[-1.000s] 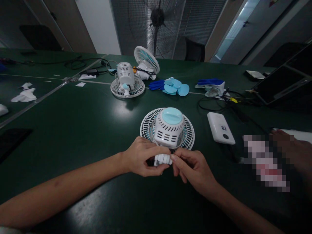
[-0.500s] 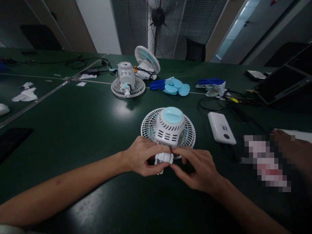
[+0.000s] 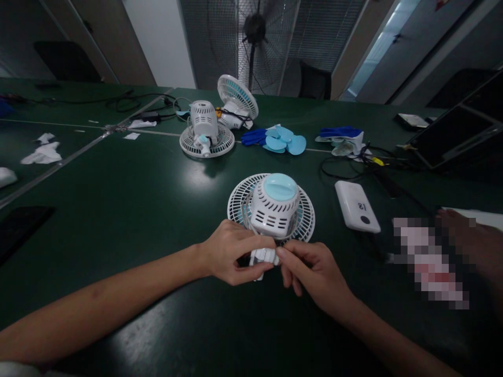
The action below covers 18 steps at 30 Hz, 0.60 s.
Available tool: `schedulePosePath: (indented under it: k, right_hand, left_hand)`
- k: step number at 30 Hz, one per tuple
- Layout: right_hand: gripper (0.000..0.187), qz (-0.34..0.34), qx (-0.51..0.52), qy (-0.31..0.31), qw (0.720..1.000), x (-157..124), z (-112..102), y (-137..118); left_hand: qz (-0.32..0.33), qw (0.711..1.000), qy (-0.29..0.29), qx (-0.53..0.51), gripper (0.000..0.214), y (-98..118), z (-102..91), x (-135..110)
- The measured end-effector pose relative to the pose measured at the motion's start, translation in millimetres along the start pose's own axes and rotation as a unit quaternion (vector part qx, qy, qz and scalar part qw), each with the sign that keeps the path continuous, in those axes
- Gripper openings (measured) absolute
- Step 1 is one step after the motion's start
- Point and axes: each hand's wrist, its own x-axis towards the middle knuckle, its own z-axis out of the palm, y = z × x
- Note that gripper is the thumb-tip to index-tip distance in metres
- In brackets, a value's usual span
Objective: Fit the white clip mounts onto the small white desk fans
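Observation:
A small fan lies face down on the green table, its white motor housing (image 3: 271, 212) with a light-blue cap on top and its white grille (image 3: 239, 201) beneath. At the near side of the fan, my left hand (image 3: 236, 254) grips a ribbed white plastic part (image 3: 264, 256) between thumb and fingers. My right hand (image 3: 310, 269) is closed, its thumb and forefinger pinching at the right end of that part. Whether the part joins the fan is hidden by my hands.
Behind stand two more fans, one face down (image 3: 206, 128) and one tilted (image 3: 238, 99). Light-blue fan blades (image 3: 285, 140) and blue-and-white gloves (image 3: 341, 140) lie beyond. To the right are a white power bank (image 3: 357, 206), cables and another person's hand (image 3: 471, 241).
My right hand has shifted its grip, with the thumb now higher on the white part's right end and the other fingers curled below. My left hand stays in place.

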Motion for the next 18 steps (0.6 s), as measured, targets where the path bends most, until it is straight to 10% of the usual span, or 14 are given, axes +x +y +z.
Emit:
schedulePosePath:
  k: [3, 5, 9, 13, 18]
  right_hand:
    - [0.044, 0.039, 0.019, -0.025, 0.999, 0.9, -1.6, -3.5]
    - [0.032, -0.058, -0.085, 0.013, 0.995, 0.6, -6.8, -2.7]
    - [0.023, -0.300, -0.330, 0.060, 0.893, 0.1, -21.3, 3.8]
    - [0.027, -0.365, -0.420, 0.061, 0.829, 1.7, -28.6, 10.5]
    - [0.018, -0.344, -0.397, 0.063, 0.848, 2.7, -24.2, 11.0]
  left_hand:
    - [0.001, 1.000, -0.001, 0.004, 0.025, 0.5, -0.2, 0.6]
    - [-0.002, 1.000, -0.001, -0.001, 0.025, 0.7, 0.0, 0.7]
    - [-0.006, 1.000, 0.007, -0.011, 0.026, 0.3, 0.5, 0.9]
    - [0.000, 1.000, 0.010, -0.009, 0.028, 0.1, 0.3, 1.1]
    - [0.000, 1.000, 0.007, -0.014, 0.029, 0.7, -0.2, 0.4]
